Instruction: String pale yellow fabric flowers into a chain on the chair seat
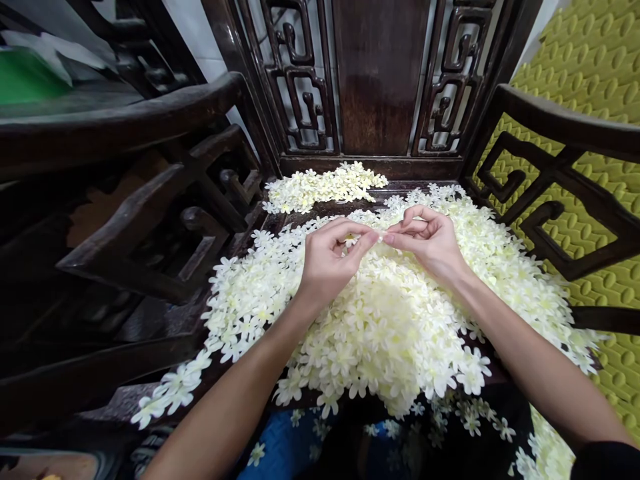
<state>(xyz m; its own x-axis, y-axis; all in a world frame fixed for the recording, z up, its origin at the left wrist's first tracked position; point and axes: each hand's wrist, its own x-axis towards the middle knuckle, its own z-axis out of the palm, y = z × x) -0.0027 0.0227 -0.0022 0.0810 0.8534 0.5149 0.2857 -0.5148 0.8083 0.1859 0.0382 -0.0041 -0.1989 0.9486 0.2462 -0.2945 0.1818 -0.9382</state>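
Observation:
Both hands meet over a large heap of white artificial flowers [380,320] with pale yellow centres, spread across a dark wooden chair seat. The thumb and forefinger of my left hand [333,257] are pinched together. Just to its right, my right hand [425,237] pinches in the same way, its fingertips almost touching the left ones. A tiny pale piece [381,236] shows between the two pinches; it looks whitish, but its kind is too small to make out. Behind the hands lies a smaller, separate pile of the flowers [325,187].
The carved chair back [383,80] rises behind the heap, with a left armrest [150,113] and a right armrest [565,127]. A yellow textured surface [590,80] is at the right. Loose flowers [173,387] hang at the left front edge. Something green [30,77] stands upper left.

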